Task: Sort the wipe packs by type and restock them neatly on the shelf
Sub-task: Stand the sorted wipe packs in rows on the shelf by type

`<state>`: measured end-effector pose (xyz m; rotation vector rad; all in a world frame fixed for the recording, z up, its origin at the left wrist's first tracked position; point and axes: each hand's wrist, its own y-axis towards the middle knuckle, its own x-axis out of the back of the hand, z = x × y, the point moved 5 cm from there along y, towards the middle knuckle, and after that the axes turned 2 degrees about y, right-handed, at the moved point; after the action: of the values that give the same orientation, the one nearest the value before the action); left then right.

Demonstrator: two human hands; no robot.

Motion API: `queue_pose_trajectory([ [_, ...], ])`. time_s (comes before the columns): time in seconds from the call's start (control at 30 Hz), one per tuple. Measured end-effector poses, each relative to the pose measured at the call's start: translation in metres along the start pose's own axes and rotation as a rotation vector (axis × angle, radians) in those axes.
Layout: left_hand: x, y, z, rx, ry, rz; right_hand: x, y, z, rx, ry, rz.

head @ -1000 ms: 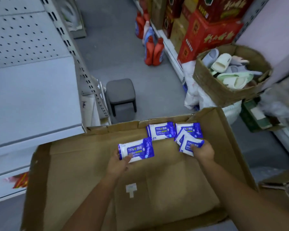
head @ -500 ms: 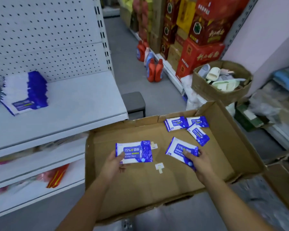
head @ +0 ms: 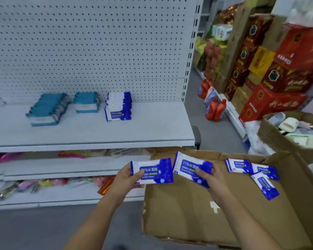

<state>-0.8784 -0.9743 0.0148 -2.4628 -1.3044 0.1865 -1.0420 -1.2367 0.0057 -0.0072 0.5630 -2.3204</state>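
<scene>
Two wipe packs (head: 154, 171) in hand, lower centre

The left hand (head: 124, 179) pinches one, thumb on its face, fingers curled round its left edge; the right hand (head: 212, 181) grips the second pack (head: 190, 167) likewise, just beside it. Three loose packs (head: 265, 186) lie in the cardboard box (head: 188, 213), lower right. A blue stack (head: 118, 107) and two teal stacks (head: 49, 110) sit on the shelf (head: 98, 134), centre left.
</scene>
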Motion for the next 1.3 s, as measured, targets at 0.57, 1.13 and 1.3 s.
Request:
queue_pose_trajectory([
  [0.57,0.234,0.135,-0.068,-0.054,0.050,0.020,-0.241,0.097,0.024,0.100,-0.074,-0.093],
  [1.13,0.225,0.272,-0.116,0.039,0.073,0.099,-0.292,0.323,0.106,0.182,-0.219,-0.152],
  [1.3,0.209,0.302,-0.131,0.028,0.091,0.081,-0.308,0.394,0.110,0.169,-0.345,-0.106],
])
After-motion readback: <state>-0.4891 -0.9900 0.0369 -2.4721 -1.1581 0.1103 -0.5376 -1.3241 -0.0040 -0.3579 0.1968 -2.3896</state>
